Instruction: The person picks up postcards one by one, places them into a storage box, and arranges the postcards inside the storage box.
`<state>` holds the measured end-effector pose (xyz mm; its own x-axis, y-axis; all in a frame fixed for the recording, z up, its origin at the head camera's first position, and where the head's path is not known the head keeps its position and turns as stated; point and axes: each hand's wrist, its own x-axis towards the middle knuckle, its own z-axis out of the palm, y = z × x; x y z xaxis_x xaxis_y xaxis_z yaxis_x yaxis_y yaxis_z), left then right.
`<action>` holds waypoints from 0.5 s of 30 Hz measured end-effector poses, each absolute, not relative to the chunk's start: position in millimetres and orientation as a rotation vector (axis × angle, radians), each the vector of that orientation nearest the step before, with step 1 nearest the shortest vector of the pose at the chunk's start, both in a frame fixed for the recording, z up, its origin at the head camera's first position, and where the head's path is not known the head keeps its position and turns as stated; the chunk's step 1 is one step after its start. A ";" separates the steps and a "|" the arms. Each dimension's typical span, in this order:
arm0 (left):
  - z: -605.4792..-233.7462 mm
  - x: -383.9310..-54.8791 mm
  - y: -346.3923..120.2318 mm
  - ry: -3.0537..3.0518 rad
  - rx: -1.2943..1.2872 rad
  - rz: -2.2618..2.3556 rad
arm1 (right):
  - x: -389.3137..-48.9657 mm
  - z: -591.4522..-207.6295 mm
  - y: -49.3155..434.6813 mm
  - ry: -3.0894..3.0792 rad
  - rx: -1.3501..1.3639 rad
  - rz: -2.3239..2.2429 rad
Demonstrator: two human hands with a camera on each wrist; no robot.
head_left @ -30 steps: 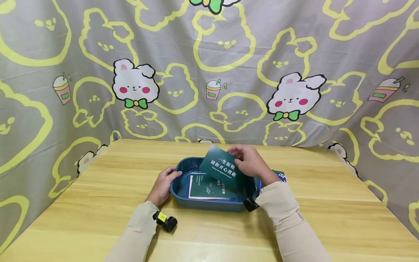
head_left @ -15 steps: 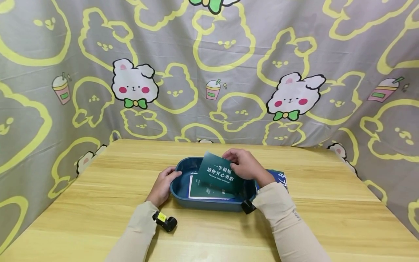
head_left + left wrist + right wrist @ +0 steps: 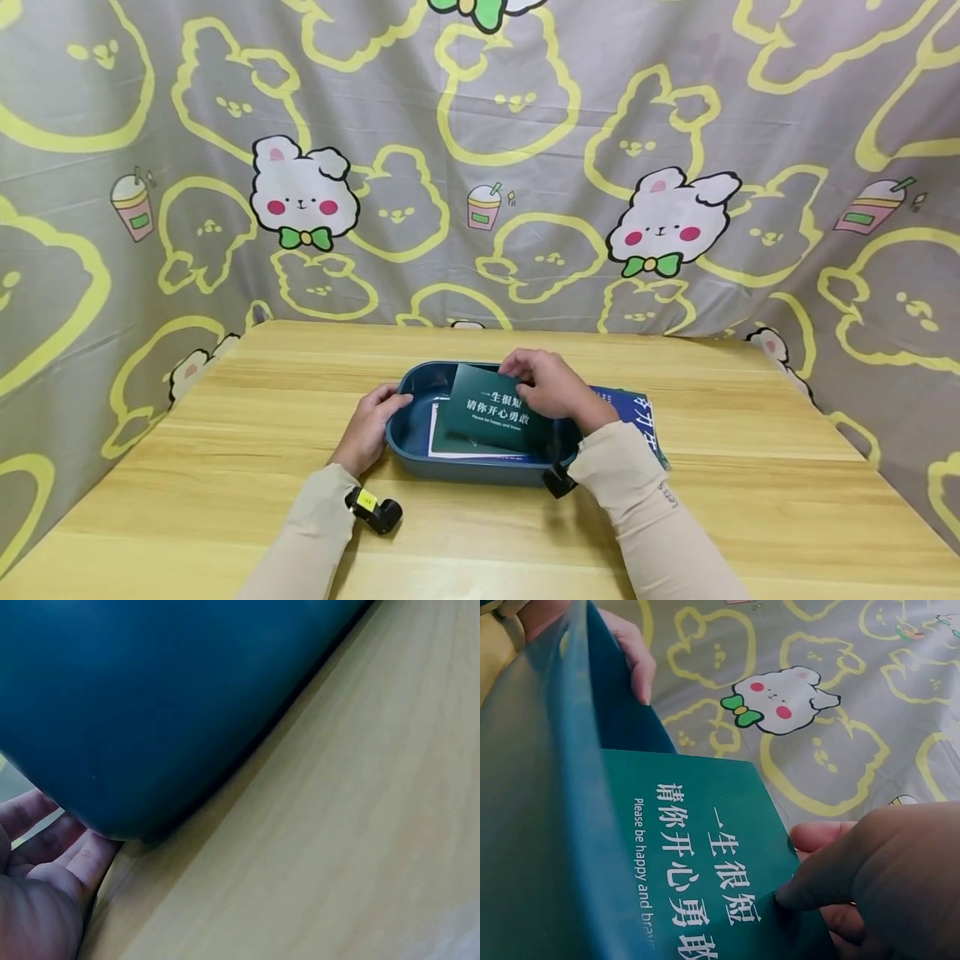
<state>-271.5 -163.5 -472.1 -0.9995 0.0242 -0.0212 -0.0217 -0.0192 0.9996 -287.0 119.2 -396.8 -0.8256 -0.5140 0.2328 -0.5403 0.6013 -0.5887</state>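
Observation:
My right hand [image 3: 551, 385] pinches a green card [image 3: 491, 406] with white lettering between thumb and fingers. The card tilts inside a dark blue oval plastic basin [image 3: 465, 472], above other cards [image 3: 444, 442] lying in it. In the right wrist view, the thumb presses the printed face of the card [image 3: 731, 814], and fingers are behind its edge. My left hand [image 3: 369, 429] holds the basin's left end, thumb over the rim. Its fingers reach the outer wall near the base in the left wrist view, where the basin [image 3: 165, 712] hides the fingertips.
Blue and green cards [image 3: 636, 414] lie on the wooden table [image 3: 225, 467] right of the basin, partly hidden by the right forearm. A grey curtain [image 3: 420, 108] with cartoon figures hangs behind and at both sides. Black cameras [image 3: 377, 510] are strapped to the wrists.
My right hand has moved down and slightly left, lowering the green card into the basin over the other cards. More of the cards on the right shows. The left hand keeps its hold.

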 end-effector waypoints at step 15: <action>-474.1 -272.2 -164.5 2.195 0.007 2.223 | -285.3 -397.9 110.0 -2.909 0.787 0.893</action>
